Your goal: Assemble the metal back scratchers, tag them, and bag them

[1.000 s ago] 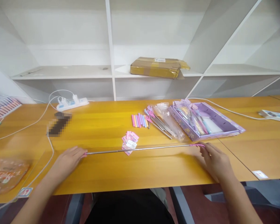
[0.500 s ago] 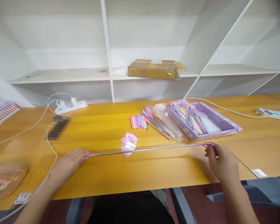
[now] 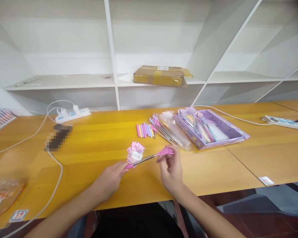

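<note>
A metal rod with a pink grip and a pink claw-shaped head (image 3: 146, 159) is held between my hands, slightly tilted up to the right. My left hand (image 3: 112, 178) is closed round its pink grip end. The fingers of my right hand (image 3: 172, 170) are closed on the claw end. Just behind the rod lie pink cards with a white label (image 3: 136, 155). Farther back are several coloured tubes (image 3: 144, 130), and beside them several metal rods with claw heads (image 3: 165, 130) next to clear plastic sleeves (image 3: 180, 135).
An open purple box (image 3: 225, 143) with wrapped items stands at right. Power strips (image 3: 73, 115) with white cables lie left and far right. A taped carton (image 3: 159, 76) rests on the shelf. A plastic bag (image 3: 5, 196) is at left.
Both hands have come closer together, and the long rod between them is now much shorter. The view has shifted slightly to the right.
</note>
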A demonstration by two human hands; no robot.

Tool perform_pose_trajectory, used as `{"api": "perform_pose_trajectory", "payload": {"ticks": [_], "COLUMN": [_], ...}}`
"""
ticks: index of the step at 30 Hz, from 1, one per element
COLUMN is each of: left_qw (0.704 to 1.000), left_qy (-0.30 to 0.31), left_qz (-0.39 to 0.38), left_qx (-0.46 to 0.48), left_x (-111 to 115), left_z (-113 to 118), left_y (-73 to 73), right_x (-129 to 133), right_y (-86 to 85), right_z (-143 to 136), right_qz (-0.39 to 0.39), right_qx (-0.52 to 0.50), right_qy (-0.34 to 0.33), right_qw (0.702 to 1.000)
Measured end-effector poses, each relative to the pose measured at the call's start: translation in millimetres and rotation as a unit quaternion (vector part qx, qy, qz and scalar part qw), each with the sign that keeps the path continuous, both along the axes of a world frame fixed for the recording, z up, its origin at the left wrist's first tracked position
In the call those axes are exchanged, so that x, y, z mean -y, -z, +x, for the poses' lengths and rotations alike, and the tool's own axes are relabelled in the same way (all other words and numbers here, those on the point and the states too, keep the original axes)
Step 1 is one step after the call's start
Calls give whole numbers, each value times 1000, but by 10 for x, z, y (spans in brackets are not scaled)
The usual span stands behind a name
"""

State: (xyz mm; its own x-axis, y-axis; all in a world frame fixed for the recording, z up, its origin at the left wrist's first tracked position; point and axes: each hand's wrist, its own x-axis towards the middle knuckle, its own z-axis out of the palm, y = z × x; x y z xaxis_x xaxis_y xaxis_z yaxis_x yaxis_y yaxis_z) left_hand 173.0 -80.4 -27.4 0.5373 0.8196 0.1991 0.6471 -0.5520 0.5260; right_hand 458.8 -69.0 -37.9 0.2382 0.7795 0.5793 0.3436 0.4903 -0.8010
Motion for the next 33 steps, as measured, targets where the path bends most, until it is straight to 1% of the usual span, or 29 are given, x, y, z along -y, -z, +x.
{"api": "perform_pose_trajectory", "payload": {"ticks": [1,2,3,5,7,9,12,15,17,19,21,22,23,26,28,30,33], "left_qw": [1000,998,997,994,991,989,986,987,989,992,992,991,990,989,990,991,992], "left_qy": [-8,-18,-30,-50,-62,-72,-83,-77,-69,-59,-51,-50,-51,-58,-66,-73,-69], "left_qz": [-17,-35,-53,-80,-92,-92,-92,-92,-83,-73,-77,-83,-88,-96,-95,-92,-91], "left_qx": [23,39,50,63,78,95,111,111,99,89,90,92,95,91,81,65,50], "left_x": [-14,-38,-71,-157,-251,-331,-398,-409,-408,-413,-428,-437,-446,-466,-472,-473,-461], "left_z": [98,164,204,241,270,314,388,440,462,469,450,429,401,299,242,207,185], "left_y": [-36,-85,-145,-268,-354,-377,-317,-247,-232,-239,-250,-252,-251,-232,-217,-210,-207], "right_x": [5,-17,-68,-233,-434,-609,-747,-732,-674,-619,-597,-601,-616,-705,-774,-821,-805], "right_y": [-57,-121,-189,-322,-418,-454,-391,-248,-161,-112,-112,-125,-142,-177,-165,-125,-53], "right_z": [-117,-174,-179,-104,-21,3,-59,-167,-239,-281,-264,-228,-176,36,164,236,215], "right_qz": [14,18,10,-18,-33,-35,-29,-8,6,15,7,-8,-26,-63,-59,-42,-20], "right_qx": [30,70,113,165,158,136,132,139,159,193,231,249,264,309,355,408,466], "right_qy": [-29,-49,-65,-70,-53,-28,-4,0,-22,-59,-77,-74,-63,6,45,62,71], "right_qw": [999,996,991,984,986,990,991,990,987,979,970,966,962,949,932,910,881]}}
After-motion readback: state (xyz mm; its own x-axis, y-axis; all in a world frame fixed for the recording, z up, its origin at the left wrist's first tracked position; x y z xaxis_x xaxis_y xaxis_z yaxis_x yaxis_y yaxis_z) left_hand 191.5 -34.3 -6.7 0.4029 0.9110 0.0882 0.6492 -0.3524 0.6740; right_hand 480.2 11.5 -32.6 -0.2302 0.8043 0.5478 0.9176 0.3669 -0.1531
